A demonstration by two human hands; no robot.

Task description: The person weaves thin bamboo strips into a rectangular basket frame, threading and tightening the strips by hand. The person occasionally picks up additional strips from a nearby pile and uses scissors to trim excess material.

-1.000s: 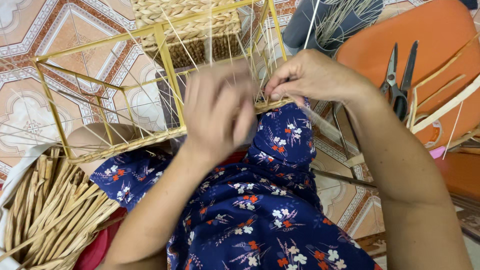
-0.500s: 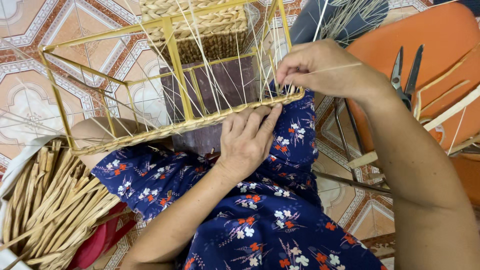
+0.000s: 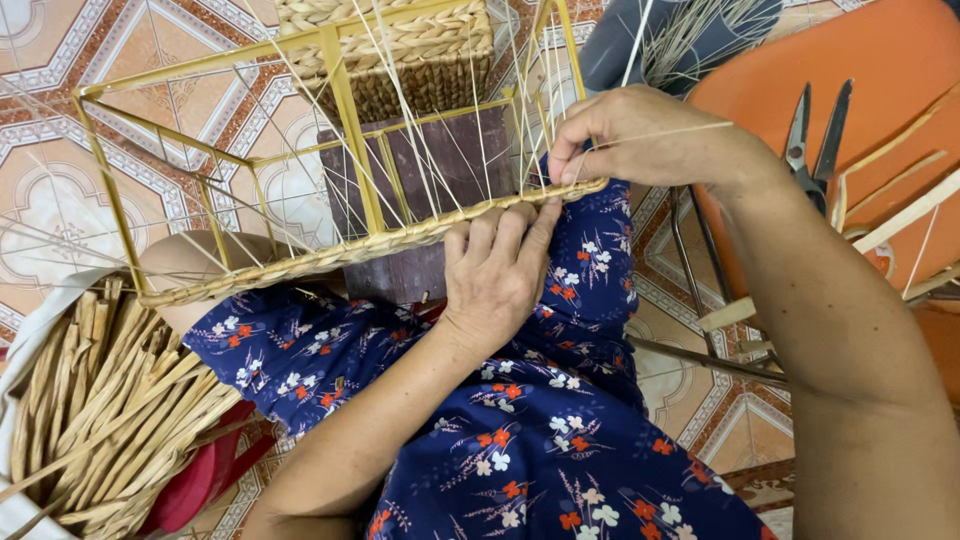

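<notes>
Yellow wire frame (image 3: 340,110) rests on the person's lap, its woven near rail (image 3: 380,243) running left to right. Left hand (image 3: 497,275) presses flat under that rail. Right hand (image 3: 640,135), at the rail's right end, pinches a thin fibre strand (image 3: 690,130), probably taut.

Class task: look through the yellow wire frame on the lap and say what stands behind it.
Behind the wire frame stands a woven basket on a dark stool. Its base is hidden.

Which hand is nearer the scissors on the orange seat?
Right. The right hand pinches a strand just left of the scissors; the left hand rests lower on the woven rim, farther away.
</notes>
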